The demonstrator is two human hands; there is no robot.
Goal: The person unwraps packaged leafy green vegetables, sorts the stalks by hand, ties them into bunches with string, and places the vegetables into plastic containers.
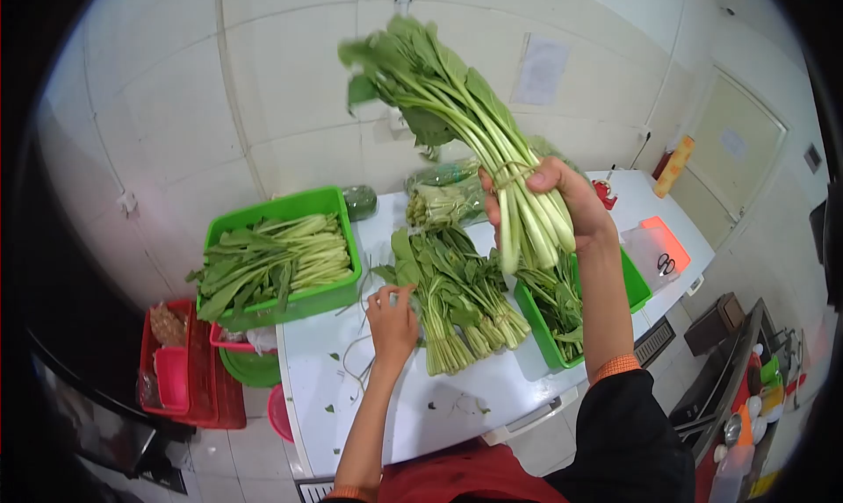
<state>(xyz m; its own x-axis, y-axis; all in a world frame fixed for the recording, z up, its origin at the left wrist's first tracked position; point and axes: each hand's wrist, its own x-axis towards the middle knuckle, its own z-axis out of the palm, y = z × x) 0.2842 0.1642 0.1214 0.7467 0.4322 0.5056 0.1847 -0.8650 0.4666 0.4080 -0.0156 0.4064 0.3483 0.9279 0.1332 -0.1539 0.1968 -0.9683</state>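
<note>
Bundle point(479, 121) — right hand point(571, 191) is gripping its stems point(531, 222) | left hand point(393, 326) is curling, contents unclear | risk: thin tie point(514, 167) slipping, stems scattering

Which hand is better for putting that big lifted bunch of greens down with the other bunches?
Probably the right. The right hand already grips the tied bunch of leafy greens by its stems. The left hand is low beside the other bunches, away from it.
</note>
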